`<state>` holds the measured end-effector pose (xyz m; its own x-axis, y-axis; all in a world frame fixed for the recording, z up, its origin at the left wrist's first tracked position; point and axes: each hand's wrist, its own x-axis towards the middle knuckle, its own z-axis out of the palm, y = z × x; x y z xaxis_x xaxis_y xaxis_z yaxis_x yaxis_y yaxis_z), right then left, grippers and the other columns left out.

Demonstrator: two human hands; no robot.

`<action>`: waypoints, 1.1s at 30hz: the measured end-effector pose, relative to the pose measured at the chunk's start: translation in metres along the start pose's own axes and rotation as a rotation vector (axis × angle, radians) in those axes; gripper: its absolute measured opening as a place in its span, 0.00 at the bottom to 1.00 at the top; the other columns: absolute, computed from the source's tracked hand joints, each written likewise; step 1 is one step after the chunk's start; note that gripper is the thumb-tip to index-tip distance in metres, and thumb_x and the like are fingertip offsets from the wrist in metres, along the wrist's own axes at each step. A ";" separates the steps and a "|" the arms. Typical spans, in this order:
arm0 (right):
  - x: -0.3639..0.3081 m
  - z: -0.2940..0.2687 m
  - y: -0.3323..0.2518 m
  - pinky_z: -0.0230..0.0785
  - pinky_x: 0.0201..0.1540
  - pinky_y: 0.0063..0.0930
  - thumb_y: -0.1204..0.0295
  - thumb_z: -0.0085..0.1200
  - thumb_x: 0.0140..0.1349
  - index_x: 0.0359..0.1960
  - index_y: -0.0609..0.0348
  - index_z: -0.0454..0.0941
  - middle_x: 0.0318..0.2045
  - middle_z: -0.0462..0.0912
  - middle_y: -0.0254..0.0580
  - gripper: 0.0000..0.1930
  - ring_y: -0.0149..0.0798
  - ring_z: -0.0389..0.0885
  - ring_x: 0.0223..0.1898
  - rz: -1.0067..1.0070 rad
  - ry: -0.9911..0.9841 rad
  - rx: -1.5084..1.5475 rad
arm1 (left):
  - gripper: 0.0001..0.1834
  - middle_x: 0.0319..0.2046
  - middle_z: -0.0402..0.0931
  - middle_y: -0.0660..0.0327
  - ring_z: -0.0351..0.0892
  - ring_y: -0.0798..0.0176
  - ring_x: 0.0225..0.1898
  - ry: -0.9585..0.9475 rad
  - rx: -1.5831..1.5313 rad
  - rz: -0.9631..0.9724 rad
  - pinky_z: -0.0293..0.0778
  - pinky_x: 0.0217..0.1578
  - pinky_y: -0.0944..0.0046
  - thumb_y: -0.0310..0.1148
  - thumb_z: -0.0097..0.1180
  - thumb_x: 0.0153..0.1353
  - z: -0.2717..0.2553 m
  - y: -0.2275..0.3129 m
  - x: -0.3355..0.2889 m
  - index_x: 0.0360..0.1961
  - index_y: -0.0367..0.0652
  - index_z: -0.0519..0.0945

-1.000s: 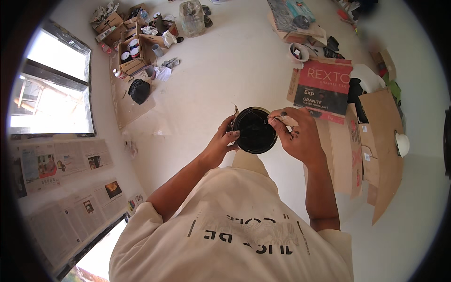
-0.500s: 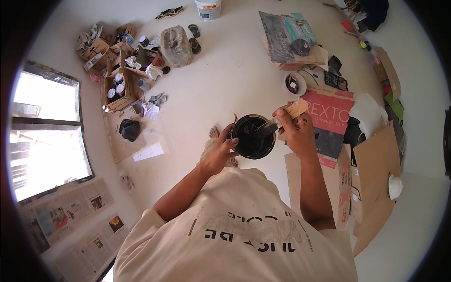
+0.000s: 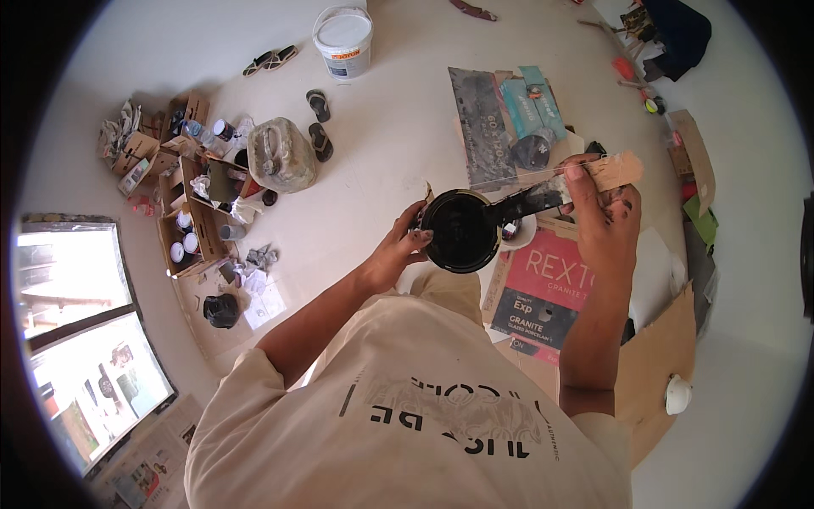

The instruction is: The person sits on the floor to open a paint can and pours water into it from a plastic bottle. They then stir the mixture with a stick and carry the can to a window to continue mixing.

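Held up in front of my body is a small round can point(image 3: 460, 231) with a dark rim and glossy black paint inside. The fingers of my left hand point(image 3: 398, 243) wrap round its left side, the thumb at the rim. My right hand point(image 3: 600, 199) grips a flat stick point(image 3: 536, 202) near its bare wood end. Black paint coats the stick's other end, which lies nearly level across the can's right rim. Dark smudges mark the fingers of both hands.
Cardboard sheets point(image 3: 543, 276) lie below the right arm, partly covering a white tub point(image 3: 519, 233). Far left are boxes with cans point(image 3: 193, 233), a dirty jerrycan point(image 3: 281, 157) and sandals point(image 3: 319, 123). A white lidded bucket point(image 3: 342, 47) stands at the back. Leaning cardboard point(image 3: 657, 373) is at right.
My right hand has moved right, drawing the stick up out of the can's inside to the rim. The can is slightly higher in view, and the view has shifted over the room.
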<state>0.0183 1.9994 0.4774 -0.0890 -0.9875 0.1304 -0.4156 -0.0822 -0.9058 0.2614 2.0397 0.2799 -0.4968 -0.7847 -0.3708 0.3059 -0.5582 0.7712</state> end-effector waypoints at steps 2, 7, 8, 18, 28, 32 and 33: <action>0.058 0.005 0.016 0.68 0.28 0.22 0.62 0.61 0.68 0.39 0.63 0.82 0.26 0.81 0.33 0.13 0.25 0.76 0.25 0.005 0.010 -0.007 | 0.50 0.70 0.57 0.49 0.62 0.50 0.69 -0.015 -0.028 -0.005 0.61 0.67 0.44 0.52 0.55 0.64 -0.010 0.033 0.051 0.78 0.44 0.44; 0.189 0.026 0.094 0.67 0.29 0.24 0.64 0.59 0.69 0.36 0.62 0.82 0.25 0.81 0.33 0.12 0.27 0.76 0.26 -0.001 -0.086 -0.144 | 0.50 0.71 0.56 0.54 0.61 0.51 0.70 -0.032 -0.073 -0.003 0.61 0.66 0.43 0.52 0.56 0.63 -0.029 0.089 0.182 0.77 0.45 0.46; 0.214 0.027 0.108 0.67 0.29 0.24 0.64 0.59 0.69 0.36 0.62 0.82 0.25 0.81 0.33 0.12 0.27 0.76 0.26 -0.030 -0.129 -0.173 | 0.50 0.71 0.56 0.55 0.61 0.52 0.70 -0.042 -0.080 0.001 0.61 0.66 0.43 0.52 0.56 0.62 -0.031 0.102 0.206 0.77 0.45 0.46; 0.451 0.064 0.194 0.69 0.60 0.31 0.61 0.68 0.62 0.72 0.63 0.59 0.61 0.73 0.44 0.41 0.34 0.73 0.60 0.247 -0.438 0.538 | 0.48 0.73 0.54 0.57 0.56 0.53 0.73 0.080 -0.215 0.060 0.61 0.67 0.41 0.53 0.55 0.63 -0.064 0.232 0.406 0.77 0.49 0.48; 0.705 0.160 0.247 0.55 0.72 0.37 0.46 0.68 0.57 0.77 0.53 0.54 0.67 0.70 0.44 0.51 0.41 0.65 0.69 0.483 -0.527 0.728 | 0.47 0.72 0.55 0.55 0.58 0.54 0.72 0.003 -0.088 0.031 0.62 0.67 0.43 0.51 0.54 0.65 -0.197 0.402 0.607 0.78 0.49 0.46; 0.817 0.202 0.224 0.54 0.72 0.37 0.45 0.65 0.60 0.77 0.50 0.55 0.66 0.70 0.45 0.48 0.41 0.63 0.70 0.410 -0.552 0.709 | 0.47 0.71 0.57 0.55 0.61 0.54 0.71 -0.028 -0.001 -0.001 0.63 0.66 0.46 0.50 0.55 0.65 -0.245 0.480 0.673 0.78 0.49 0.46; 0.836 0.209 0.215 0.54 0.73 0.36 0.45 0.63 0.61 0.77 0.49 0.56 0.66 0.70 0.46 0.47 0.41 0.63 0.70 0.452 -0.547 0.681 | 0.47 0.70 0.57 0.55 0.61 0.54 0.70 -0.028 -0.009 -0.002 0.64 0.66 0.47 0.50 0.55 0.65 -0.256 0.498 0.689 0.78 0.49 0.46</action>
<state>0.0434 1.1279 0.3074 0.3914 -0.8572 -0.3347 0.1806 0.4282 -0.8854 0.2794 1.1518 0.2753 -0.5202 -0.7757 -0.3572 0.3123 -0.5621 0.7658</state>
